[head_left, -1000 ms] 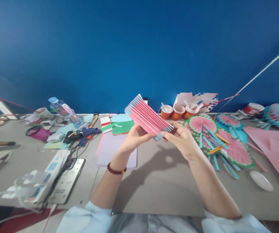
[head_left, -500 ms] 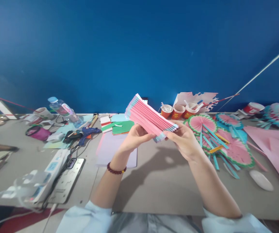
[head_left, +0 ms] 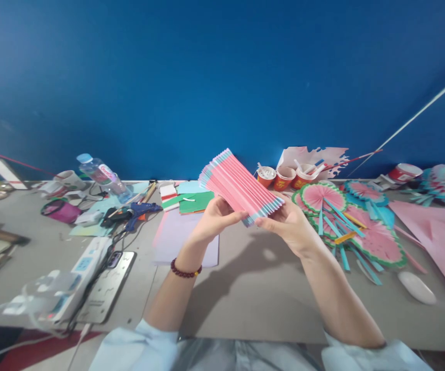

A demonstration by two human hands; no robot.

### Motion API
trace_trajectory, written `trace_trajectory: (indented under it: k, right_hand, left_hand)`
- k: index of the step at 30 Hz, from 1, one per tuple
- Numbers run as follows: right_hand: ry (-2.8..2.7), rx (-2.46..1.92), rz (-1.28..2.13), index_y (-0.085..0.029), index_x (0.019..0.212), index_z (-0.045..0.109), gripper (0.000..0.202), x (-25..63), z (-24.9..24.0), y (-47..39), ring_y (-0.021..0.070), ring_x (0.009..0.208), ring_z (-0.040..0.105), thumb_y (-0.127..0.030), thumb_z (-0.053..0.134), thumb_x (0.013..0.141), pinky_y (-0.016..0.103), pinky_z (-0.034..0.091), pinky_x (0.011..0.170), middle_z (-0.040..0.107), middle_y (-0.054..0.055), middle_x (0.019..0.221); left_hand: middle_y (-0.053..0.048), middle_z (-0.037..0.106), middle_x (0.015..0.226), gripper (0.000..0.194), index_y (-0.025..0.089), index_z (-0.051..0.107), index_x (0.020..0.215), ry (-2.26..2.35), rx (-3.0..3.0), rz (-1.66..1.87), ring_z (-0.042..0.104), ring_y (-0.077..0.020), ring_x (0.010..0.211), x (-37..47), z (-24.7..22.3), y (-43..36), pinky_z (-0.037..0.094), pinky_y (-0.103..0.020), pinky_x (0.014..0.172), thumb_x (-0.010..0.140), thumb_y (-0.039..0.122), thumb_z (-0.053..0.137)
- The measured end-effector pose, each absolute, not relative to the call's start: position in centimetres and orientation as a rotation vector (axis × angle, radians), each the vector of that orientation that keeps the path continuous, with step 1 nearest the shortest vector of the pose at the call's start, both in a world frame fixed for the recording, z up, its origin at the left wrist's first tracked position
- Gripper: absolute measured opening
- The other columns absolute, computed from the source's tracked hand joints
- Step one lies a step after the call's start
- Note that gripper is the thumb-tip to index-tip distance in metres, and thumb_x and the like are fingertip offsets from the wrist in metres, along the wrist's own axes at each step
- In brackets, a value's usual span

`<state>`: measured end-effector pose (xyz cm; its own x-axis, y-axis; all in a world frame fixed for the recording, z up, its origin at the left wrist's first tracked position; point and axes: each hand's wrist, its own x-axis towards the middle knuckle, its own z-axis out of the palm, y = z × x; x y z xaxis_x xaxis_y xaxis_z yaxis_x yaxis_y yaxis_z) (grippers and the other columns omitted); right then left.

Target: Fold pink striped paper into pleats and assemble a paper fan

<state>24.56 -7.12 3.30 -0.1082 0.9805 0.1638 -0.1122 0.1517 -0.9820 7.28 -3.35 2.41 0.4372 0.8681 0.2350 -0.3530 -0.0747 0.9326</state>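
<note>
Above the table I hold a pleated pink paper [head_left: 241, 186] with pale blue ends, its accordion folds slanting from upper left to lower right. My left hand [head_left: 216, 221] is closed on its lower left edge, thumb lying along the front. The right end sits in my right hand [head_left: 290, 226], thumb in front and the other fingers mostly hidden behind the paper. A beaded bracelet [head_left: 185, 269] circles my left wrist. Below the left hand lies a lilac sheet [head_left: 185, 242] on the table.
Watermelon-patterned paper fans [head_left: 379, 234] lie at the right beside a white computer mouse [head_left: 416, 287] and pink sheets [head_left: 434, 232]. Paper cups [head_left: 284, 178] stand along the blue wall. Leftward are a glue gun [head_left: 139, 214], a bottle [head_left: 104, 178], a phone [head_left: 106, 288] and a power strip [head_left: 79, 281].
The pleated paper has spread wider and turned its face more toward me, so more folds show. My right thumb has shifted slightly left and down.
</note>
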Motion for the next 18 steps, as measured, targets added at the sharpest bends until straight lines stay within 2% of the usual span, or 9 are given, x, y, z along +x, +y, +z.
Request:
trace_trajectory:
  k: [4,9,18]
  right_hand:
    - [-1.261,-0.988,1.201,-0.022,0.105,0.059,0.041,24.46,3.43,-7.2,0.0204,0.091,0.061,-0.03,0.074,0.068,0.033,0.052,0.075,0.064,0.006,0.104]
    - [-1.221,-0.966,1.336,-0.021,0.115,0.057,0.049,24.57,3.31,-7.05,0.0227,0.095,0.06,-0.033,0.072,0.07,0.034,0.052,0.072,0.063,0.008,0.113]
    - [-1.205,-0.947,1.419,-0.023,0.114,0.057,0.045,24.67,3.39,-6.91,0.0205,0.092,0.06,-0.031,0.07,0.072,0.031,0.05,0.07,0.063,0.007,0.114]
  left_hand:
    - [-0.007,0.071,0.082,0.027,0.014,0.066,0.085,0.525,1.296,1.078,0.066,-0.0189,0.078,7.26,2.47,-3.51,0.055,-0.029,0.07,0.065,0.028,0.078]
    - [-0.008,0.07,0.085,0.028,0.014,0.065,0.088,0.553,1.335,1.072,0.066,-0.0198,0.082,7.24,2.43,-3.7,0.055,-0.029,0.071,0.067,0.029,0.076]
    - [-0.008,0.069,0.089,0.035,0.014,0.062,0.093,0.546,1.303,1.076,0.065,-0.0219,0.087,7.17,2.15,-3.68,0.052,-0.03,0.072,0.065,0.03,0.076]
